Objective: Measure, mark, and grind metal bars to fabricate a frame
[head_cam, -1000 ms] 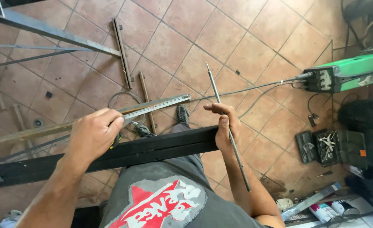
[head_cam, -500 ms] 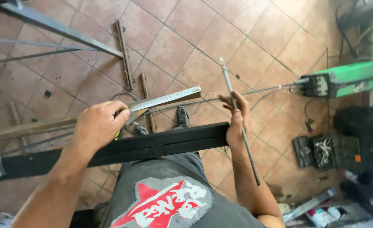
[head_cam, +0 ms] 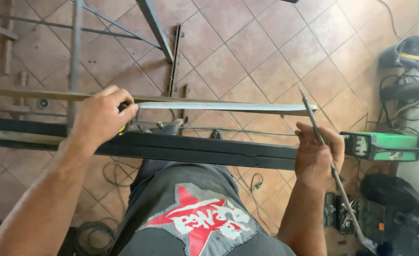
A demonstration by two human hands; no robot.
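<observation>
Over a tiled floor, the left hand [head_cam: 98,118] closes on a tape measure [head_cam: 124,124] whose stiff blade [head_cam: 223,106] runs beside a black bar [head_cam: 195,148], likely heavy and rigid, while the right hand [head_cam: 316,156] grips a thin rod [head_cam: 330,166] mid-length.

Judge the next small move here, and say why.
Probably bring the right hand and its thin rod down onto the black bar near the tape's end. The left hand holds the tape measure blade stretched along the bar, and the rod tip sits just beside the blade's end.
</observation>
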